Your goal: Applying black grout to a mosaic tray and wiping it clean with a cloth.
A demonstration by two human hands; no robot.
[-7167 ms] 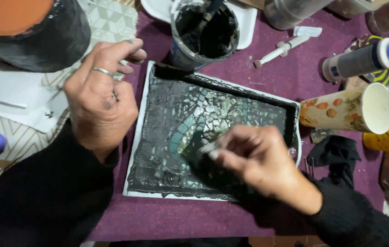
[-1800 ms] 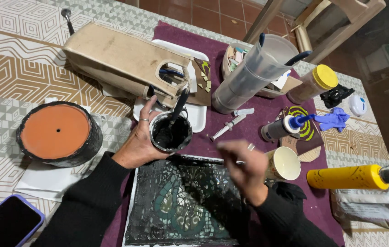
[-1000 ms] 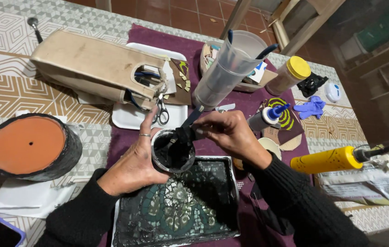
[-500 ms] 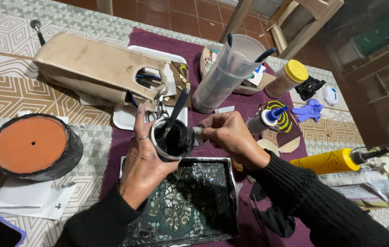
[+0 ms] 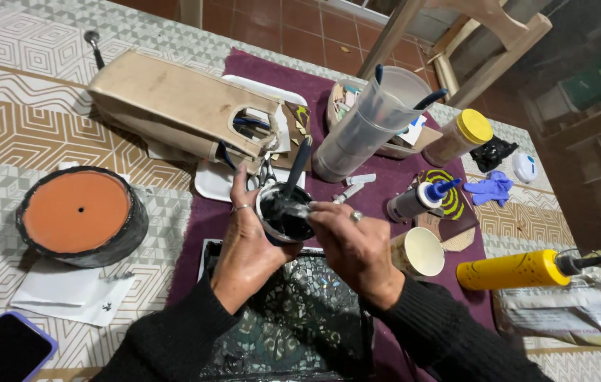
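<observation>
The left hand (image 5: 247, 244) was wrapped around the side of a small round pot of black paste (image 5: 282, 212), thumb up along its far wall, a ring on one finger, holding it lifted just above the far edge of the mosaic tray (image 5: 293, 318). The right hand (image 5: 353, 244) was closed in a pinch over the pot's near rim, its fingertips (image 5: 312, 210) smeared black and reaching into the paste; what they gripped could not be made out. A dark stick (image 5: 296, 168) stood in the pot, leaning away from the person. The mosaic tray lay flat on a purple cloth (image 5: 194, 233), its tile pieces largely coated in black, partly hidden by both black sleeves. Just right of the right hand stood a paper cup (image 5: 420, 251), open mouth showing. Beyond it lay a blue-nozzled bottle (image 5: 417, 200) and a yellow cylinder (image 5: 516, 270), well apart. Behind the pot were scissors (image 5: 266, 170) on a white tray (image 5: 215, 185), a beige bag (image 5: 180, 106) on its side and a clear tall container (image 5: 357, 134). To the left, on the patterned desk (image 5: 3, 127), sat an upturned terracotta pot (image 5: 77, 212) with blackened sides, and a phone (image 5: 3, 351) at the near corner.
</observation>
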